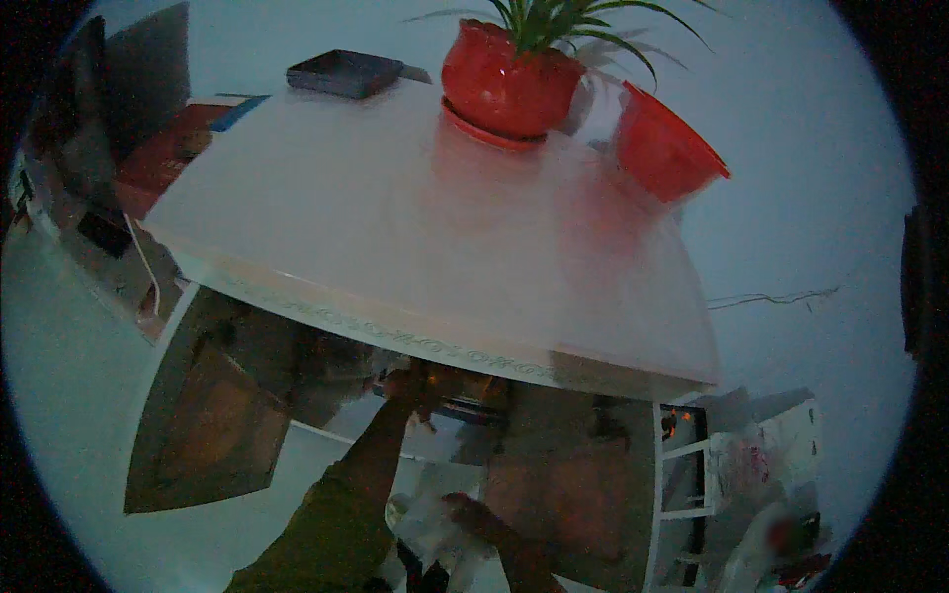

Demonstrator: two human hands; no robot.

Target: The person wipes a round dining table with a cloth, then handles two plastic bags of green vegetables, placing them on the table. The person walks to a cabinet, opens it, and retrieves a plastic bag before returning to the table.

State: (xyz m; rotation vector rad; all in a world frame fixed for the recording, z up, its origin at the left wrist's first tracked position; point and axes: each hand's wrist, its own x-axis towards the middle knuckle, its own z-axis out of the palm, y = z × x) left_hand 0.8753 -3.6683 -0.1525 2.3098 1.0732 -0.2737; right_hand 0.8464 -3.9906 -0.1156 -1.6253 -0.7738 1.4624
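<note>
My left arm reaches under the overhanging top of a white cabinet [623, 311], whose two doors stand open. Dim light and blur hide the fingers of my left hand [408, 393], so its grip cannot be told. Just right of it, inside the cabinet, is a dark, shiny object [471, 396] with orange glints. Lower down, in front of the cabinet, my right hand [474, 515] holds a crumpled whitish bag or cloth [422, 511]. Brown panels face the left door [215, 422] and the right door [567, 497].
On the cabinet top stand a red pot [511, 81] with a leafy plant, a tilted red plastic bucket [663, 148] and a flat dark box [345, 73]. A white shelf rack [686, 482] is at right. A pale cable [147, 263] hangs at left.
</note>
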